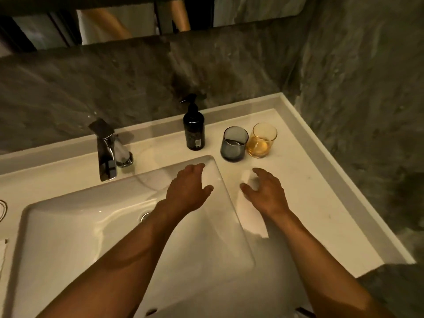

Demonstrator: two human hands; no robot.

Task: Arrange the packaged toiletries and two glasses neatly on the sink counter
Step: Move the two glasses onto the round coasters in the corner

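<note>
Both forearms reach in from the near edge over the basin (68, 226). Left hand (187, 189) and right hand (267, 193) hover with a released grip, holding nothing. On the table (298, 180), the grey glass (234, 143) and amber glass (261, 140) stand upright, touching, right of the soap bottle (193, 127). Glasses look placed; no packaged toiletries show there.

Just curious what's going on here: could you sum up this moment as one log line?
left hand: open, over basin | right hand: open, over counter | grey glass, amber glass: upright, side by side | packaged toiletries: none visible
</note>
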